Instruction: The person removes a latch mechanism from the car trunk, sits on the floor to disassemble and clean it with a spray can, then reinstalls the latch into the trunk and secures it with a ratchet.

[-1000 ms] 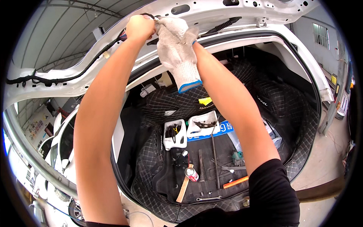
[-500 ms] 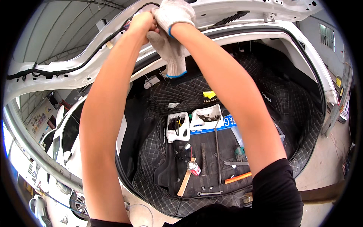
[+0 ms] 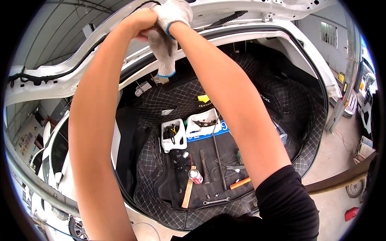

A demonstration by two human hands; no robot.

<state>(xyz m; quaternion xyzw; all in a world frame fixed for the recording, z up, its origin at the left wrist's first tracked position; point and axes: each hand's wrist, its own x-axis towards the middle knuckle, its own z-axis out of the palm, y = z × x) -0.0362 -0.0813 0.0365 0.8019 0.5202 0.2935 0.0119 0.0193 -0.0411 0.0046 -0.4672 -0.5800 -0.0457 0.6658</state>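
Note:
Both my arms reach up to the raised white trunk lid (image 3: 257,8) of a car. My left hand (image 3: 141,23) is bare and closed on a loose white knit glove (image 3: 164,50) with a blue cuff, which hangs down below it. My right hand (image 3: 175,11) wears a matching white glove and presses against the left hand at the lid's edge. Its fingers curl out of sight, so what they grip is hidden. A black wiring harness (image 3: 52,75) runs along the lid to the left of my hands.
Below is the open trunk with a black quilted mat (image 3: 169,100). On it lie two white trays (image 3: 173,134) of small tools, a spray can (image 3: 196,176), a wooden-handled hammer (image 3: 187,192), a long metal rod (image 3: 218,154), an orange-handled screwdriver (image 3: 240,183) and a wrench (image 3: 216,200). Another white car (image 3: 52,152) stands at left.
Both hands have risen toward the top of the picture along the lid. The loose glove now hangs clear below my left hand.

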